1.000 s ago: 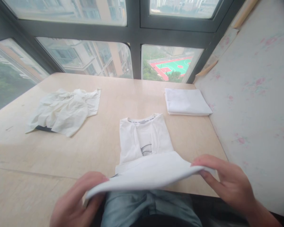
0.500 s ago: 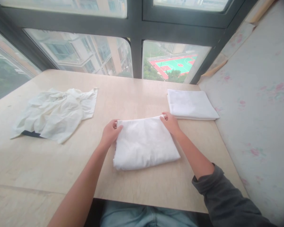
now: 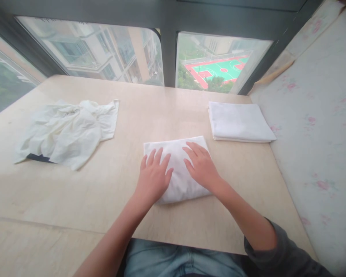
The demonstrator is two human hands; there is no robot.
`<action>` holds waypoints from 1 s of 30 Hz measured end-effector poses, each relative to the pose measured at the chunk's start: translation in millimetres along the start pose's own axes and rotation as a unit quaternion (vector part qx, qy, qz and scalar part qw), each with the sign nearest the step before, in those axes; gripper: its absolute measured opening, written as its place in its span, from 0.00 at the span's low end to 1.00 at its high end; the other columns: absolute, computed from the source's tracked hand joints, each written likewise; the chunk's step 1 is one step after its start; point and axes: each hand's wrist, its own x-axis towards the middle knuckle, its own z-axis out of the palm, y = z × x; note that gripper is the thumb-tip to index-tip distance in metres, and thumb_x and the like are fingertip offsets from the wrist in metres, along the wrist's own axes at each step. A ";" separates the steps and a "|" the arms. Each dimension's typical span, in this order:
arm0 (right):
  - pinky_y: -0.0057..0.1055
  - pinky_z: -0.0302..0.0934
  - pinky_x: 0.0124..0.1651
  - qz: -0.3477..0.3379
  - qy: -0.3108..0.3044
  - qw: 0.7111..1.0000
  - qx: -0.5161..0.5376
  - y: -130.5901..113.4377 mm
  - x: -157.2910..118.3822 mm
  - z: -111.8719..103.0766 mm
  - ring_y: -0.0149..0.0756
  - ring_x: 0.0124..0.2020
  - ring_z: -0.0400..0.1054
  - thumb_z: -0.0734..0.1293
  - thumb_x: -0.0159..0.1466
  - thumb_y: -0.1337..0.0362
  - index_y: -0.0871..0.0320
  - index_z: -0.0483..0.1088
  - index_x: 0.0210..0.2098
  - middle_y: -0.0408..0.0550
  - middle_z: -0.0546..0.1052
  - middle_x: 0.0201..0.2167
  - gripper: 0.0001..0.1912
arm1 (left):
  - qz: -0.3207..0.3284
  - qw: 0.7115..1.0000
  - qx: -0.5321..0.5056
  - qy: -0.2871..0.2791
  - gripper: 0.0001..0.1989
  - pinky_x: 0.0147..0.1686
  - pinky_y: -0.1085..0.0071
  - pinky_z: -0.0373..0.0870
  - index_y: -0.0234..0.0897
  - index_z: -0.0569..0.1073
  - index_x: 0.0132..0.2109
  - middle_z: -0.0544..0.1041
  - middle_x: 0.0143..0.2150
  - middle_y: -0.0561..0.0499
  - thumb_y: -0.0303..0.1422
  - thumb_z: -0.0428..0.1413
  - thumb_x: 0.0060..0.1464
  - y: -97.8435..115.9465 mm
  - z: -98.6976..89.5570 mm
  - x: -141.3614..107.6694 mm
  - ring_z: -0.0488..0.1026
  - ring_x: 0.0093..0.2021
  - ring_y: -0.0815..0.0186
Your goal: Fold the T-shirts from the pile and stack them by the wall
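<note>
Your light blue jeans [image 3: 173,258] were at the near edge of the wooden surface [image 3: 161,115], and a dark sleeve [image 3: 282,250] was bunched around your right arm. Your left hand [image 3: 154,175] and right hand [image 3: 202,165] were both open, palms down and fingers spread, on the folded white garment [image 3: 180,186], which lay on the wood in front of you. Beyond it, you had a crumpled cream garment [image 3: 70,132] to the left and a folded white stack [image 3: 240,121] to the right, near the dark window frame [image 3: 169,54].

The left hand [image 3: 153,175] seems to hide one corner of the white cloth [image 3: 182,187]
</note>
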 end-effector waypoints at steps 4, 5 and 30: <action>0.50 0.58 0.65 0.029 0.019 0.999 0.013 10.1 -22.3 -0.2 0.46 0.63 0.61 0.59 0.68 0.64 0.58 0.67 0.59 0.56 0.69 0.61 0.21 | -0.120 0.984 -0.126 0.040 0.22 0.57 0.51 0.68 0.34 0.69 0.59 0.71 0.60 0.37 0.40 0.49 0.63 -27.9 -6.5 -25.9 0.70 0.59 0.51; 0.49 0.59 0.65 0.043 0.036 0.998 0.019 17.2 -28.3 -2.9 0.46 0.62 0.62 0.59 0.68 0.64 0.58 0.68 0.58 0.56 0.70 0.60 0.20 | -0.178 0.968 -0.170 0.051 0.22 0.53 0.55 0.72 0.34 0.70 0.57 0.74 0.55 0.38 0.43 0.50 0.62 -37.0 -10.1 -36.1 0.73 0.54 0.53; 0.50 0.62 0.60 0.124 0.081 0.989 -0.011 46.6 -83.6 11.3 0.48 0.56 0.65 0.60 0.66 0.65 0.57 0.72 0.54 0.56 0.73 0.54 0.19 | -0.343 0.866 -0.357 -0.077 0.20 0.36 0.69 0.67 0.40 0.70 0.39 0.81 0.33 0.51 0.53 0.55 0.55 -32.0 6.8 -107.9 0.77 0.35 0.59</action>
